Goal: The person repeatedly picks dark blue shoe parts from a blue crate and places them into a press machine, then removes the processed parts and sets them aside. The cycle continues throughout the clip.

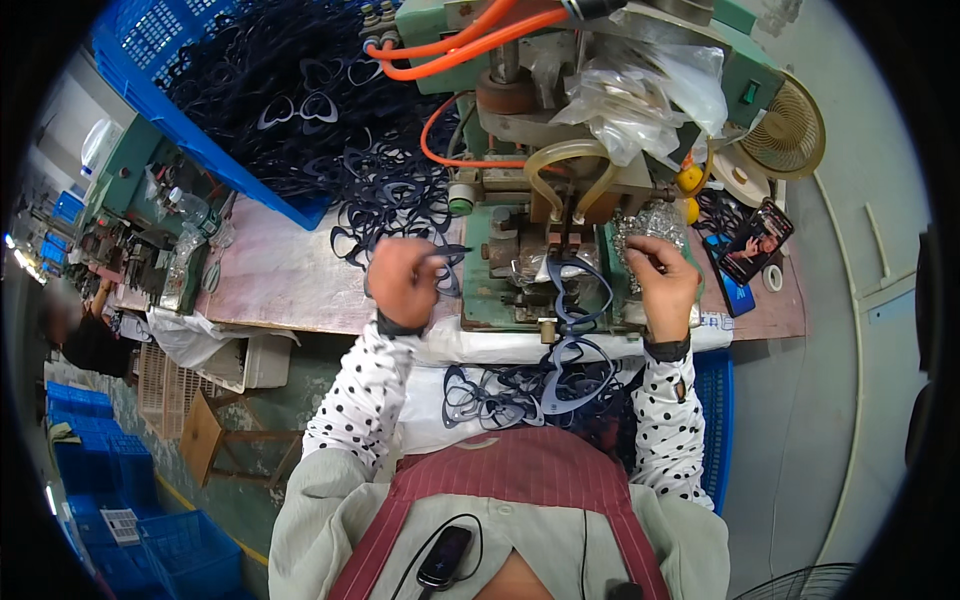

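A dark blue heart-shaped eyeglass frame (578,290) lies at the centre of the picture on the bed of a green bench machine (520,230), its two lens openings side by side. The right hand (662,285), just right of it, has its fingers curled closed and touches the frame's right edge, though whether they pinch it cannot be told. The left hand (403,282), left of centre, has its fingers closed around another dark blue frame (440,262) held just beside the machine's left side. Both forearms wear white sleeves with black dots and rise from the lower edge.

Below the machine, a loose heap of finished heart-shaped frames (535,388) rests on a white cloth in the person's lap, above a striped red apron (510,490). In the upper left a blue plastic crate (200,130) overflows with many more dark frames (330,110), some spilling onto the pinkish worktop (280,270). Orange hoses (470,45) loop across the top of the machine, and crumpled clear plastic (640,95) hangs on its upper right. At right, a mobile phone (757,240) lies on the worktop below a small beige fan (785,130). Stacked blue crates (90,440) stand on the floor at lower left
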`<state>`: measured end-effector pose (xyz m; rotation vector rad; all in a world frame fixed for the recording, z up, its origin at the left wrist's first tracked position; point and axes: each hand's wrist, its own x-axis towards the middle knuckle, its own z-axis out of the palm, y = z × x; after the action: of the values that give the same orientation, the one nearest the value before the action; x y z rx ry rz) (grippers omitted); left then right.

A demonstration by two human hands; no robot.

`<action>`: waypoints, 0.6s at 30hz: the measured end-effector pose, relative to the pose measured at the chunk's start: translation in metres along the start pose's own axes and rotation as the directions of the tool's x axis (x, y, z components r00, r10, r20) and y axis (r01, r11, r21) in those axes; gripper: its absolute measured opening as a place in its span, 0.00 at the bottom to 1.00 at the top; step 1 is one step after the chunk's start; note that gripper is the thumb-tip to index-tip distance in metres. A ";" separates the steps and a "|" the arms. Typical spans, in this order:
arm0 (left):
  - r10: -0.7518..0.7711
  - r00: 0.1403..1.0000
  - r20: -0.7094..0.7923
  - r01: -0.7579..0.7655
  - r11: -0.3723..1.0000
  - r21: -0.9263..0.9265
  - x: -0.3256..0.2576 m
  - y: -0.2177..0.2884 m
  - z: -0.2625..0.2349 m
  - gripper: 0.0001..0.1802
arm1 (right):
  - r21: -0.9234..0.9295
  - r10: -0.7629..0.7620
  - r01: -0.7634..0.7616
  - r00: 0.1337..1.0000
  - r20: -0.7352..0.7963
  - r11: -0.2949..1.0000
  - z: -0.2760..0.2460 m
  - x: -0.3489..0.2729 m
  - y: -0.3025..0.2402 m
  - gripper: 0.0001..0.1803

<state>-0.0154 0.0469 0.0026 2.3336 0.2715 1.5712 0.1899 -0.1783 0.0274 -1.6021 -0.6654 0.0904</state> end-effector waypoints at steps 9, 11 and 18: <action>0.525 0.821 0.225 -0.466 0.843 -0.268 0.018 0.096 0.038 0.20 | 0.083 0.053 -0.067 0.986 0.161 0.994 0.031 -0.011 -0.031 0.17; 0.545 0.806 0.232 -0.468 0.826 -0.314 0.016 0.094 0.040 0.20 | 0.080 0.076 -0.089 0.985 0.158 0.993 0.034 -0.008 -0.035 0.20; 0.629 0.765 0.141 -0.530 0.739 -0.415 0.015 0.102 0.032 0.17 | 0.239 0.083 -0.117 0.985 0.149 0.964 0.048 -0.005 -0.033 0.25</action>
<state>0.0179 -0.0484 0.0411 2.4085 -0.8371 1.3374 0.1531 -0.1380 0.0487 -1.3960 -0.6520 0.3493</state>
